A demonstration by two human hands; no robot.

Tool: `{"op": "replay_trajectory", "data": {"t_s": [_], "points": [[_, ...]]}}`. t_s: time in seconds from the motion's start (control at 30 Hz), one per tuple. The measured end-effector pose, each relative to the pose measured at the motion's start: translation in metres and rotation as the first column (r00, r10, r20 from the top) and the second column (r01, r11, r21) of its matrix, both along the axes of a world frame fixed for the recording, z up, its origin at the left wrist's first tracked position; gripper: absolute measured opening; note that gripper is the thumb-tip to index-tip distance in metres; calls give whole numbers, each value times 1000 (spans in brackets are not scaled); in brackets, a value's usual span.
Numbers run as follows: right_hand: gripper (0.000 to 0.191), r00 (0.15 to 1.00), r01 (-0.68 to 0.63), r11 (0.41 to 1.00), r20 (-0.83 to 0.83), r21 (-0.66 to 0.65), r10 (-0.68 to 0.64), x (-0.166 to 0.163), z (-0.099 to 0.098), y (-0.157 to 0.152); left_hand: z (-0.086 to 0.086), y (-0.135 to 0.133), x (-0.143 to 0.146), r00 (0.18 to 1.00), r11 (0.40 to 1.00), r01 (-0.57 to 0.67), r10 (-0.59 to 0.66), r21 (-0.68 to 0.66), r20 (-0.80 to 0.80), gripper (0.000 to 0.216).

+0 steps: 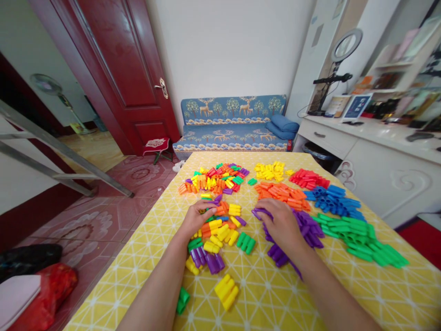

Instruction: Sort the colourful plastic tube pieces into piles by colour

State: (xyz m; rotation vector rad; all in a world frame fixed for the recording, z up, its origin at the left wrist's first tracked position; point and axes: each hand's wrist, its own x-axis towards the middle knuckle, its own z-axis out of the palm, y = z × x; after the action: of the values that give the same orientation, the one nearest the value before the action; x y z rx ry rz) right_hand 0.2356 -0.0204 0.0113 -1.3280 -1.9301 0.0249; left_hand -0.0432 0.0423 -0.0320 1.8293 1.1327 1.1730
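My left hand (199, 218) reaches into a mixed heap of plastic building pieces (223, 233), its thumb and fingers curled together. A purple piece (217, 199) shows at those fingertips; whether it is gripped I cannot make out. With my right hand (281, 224) I pinch a purple plastic building piece (258, 213) over the left edge of the purple pile (308, 229), partly covering that pile. Between the hands lies a green ribbed piece (245, 242). Closer to me are a yellow piece (226, 292) and a green one (183, 300).
Single-colour piles of orange (280, 195), yellow (270, 171), red (309, 179), blue (336, 201) and green (365, 239) pieces lie to the right. Another mixed heap (217, 178) sits farther back. A yellow patterned cloth (268, 305) covers the table; behind stands a blue sofa (234, 133).
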Motion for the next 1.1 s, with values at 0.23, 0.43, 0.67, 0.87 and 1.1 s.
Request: {"op": "replay_trajectory", "data": {"t_s": [0.23,0.43,0.67,0.87,1.1], "points": [[16,978,207,972,8,113,-209,56,-26,-2,-1,0,-1,1000,1000,-4,4,2,-11,26],[13,978,203,968,12,148,-207,52,-33,-1,0,-1,0,1000,1000,3,-3,-2,-4,25],[14,977,215,961,-35,175,-212,43,-22,-8,0,-1,0,1000,1000,-2,2,1,-11,25],[16,987,-47,993,-146,108,63,-5,-13,-26,3,0,1,1000,998,-10,12,63,-18,21],[30,970,-232,972,-89,-49,227,-50,-33,-36,12,-3,4,993,987,-24,42,161,-110,22]]}}
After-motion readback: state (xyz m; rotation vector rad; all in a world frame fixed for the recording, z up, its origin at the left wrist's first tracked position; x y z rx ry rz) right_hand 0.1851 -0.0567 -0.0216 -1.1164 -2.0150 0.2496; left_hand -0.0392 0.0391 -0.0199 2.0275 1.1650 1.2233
